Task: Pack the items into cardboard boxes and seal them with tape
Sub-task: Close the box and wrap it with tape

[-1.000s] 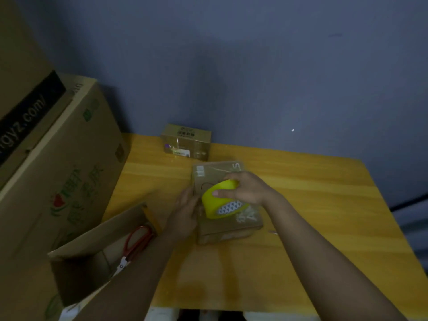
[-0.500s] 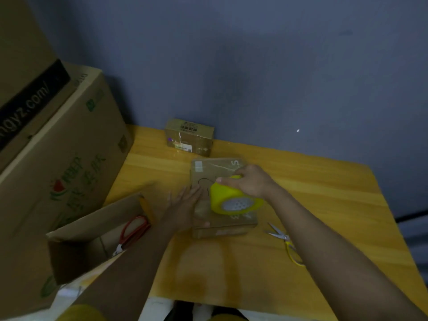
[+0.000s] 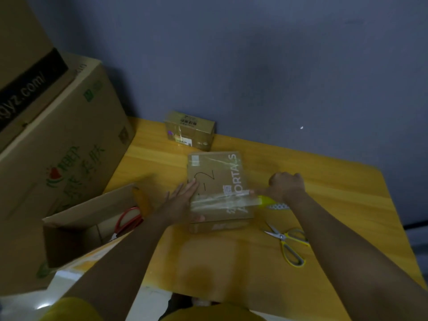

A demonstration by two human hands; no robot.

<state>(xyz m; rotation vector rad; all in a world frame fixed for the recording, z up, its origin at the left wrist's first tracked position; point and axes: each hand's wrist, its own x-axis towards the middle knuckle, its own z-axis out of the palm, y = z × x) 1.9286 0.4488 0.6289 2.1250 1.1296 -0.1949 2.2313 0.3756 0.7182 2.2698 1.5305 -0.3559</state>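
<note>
The box (image 3: 217,188) lies flat on the table (image 3: 324,205), between the two hands. The left hand (image 3: 183,202) rests on the box's left edge with straight, spread fingers, thumb at the near corner. The right hand (image 3: 286,186) sits just past the box's right edge, curled round the yellow tape roll (image 3: 269,201). A clear tape strip (image 3: 222,202) runs across the box's near part from the left hand to the roll. Yellow scissors (image 3: 287,245) lie right of the box, nearer the person. A small box (image 3: 190,130) stands behind it.
</note>
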